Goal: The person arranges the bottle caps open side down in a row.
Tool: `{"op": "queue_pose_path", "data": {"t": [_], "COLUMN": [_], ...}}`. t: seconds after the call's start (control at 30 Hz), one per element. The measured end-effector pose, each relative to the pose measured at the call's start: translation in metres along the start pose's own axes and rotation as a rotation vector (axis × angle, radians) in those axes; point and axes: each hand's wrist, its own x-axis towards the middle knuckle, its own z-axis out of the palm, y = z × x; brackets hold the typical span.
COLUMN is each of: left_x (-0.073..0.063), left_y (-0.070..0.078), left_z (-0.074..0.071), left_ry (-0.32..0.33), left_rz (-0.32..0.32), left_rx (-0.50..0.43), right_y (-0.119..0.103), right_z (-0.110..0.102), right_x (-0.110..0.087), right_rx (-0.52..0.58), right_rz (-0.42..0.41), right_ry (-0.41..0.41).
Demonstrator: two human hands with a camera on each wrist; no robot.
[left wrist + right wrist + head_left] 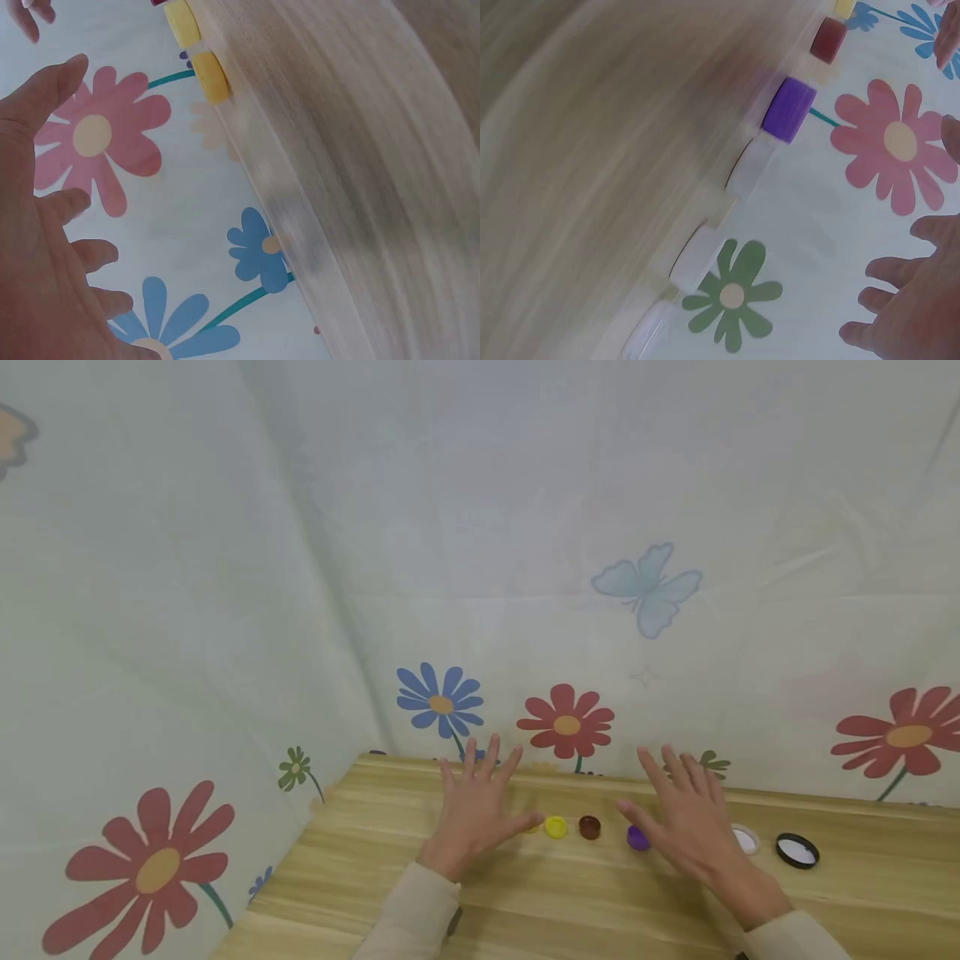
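My left hand [476,814] hovers over the table's left part with its fingers spread, holding nothing. Beside its thumb lie a yellow cap [556,827] and, partly hidden by the thumb, a second yellow cap [210,77]. A dark brown-red cap [589,827] sits between the hands. My right hand [690,827], also spread and holding nothing, is above the right part, with a purple cap [790,109] near its thumb. Two whitish caps follow, a nearer-purple white cap [750,165] and another white cap [697,257]. Past them is a black-rimmed round piece [797,851] with a white inside.
The small round pieces form a row across the wood-grain table [570,902], near its back edge. A pale cloth [480,527] printed with flowers and a butterfly hangs behind the table and along its left side.
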Motion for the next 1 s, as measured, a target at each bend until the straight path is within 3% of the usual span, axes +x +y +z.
{"op": "queue_pose_path", "data": {"t": [0.4,1.0], "left_x": [-0.003,-0.004], "left_y": [-0.010,-0.031], "left_z": [-0.006,-0.001], "left_ry": [0.009,0.033], "left_rz": [-0.010,0.060], "left_rx": [-0.076,-0.430], "right_y": [-0.017,-0.046], "right_z": [0.009,0.042], "right_x": [0.014,0.032], "right_rx": [0.038,0.258], "right_rz": [-0.081,-0.127], "right_ry": [0.004,-0.042]}}
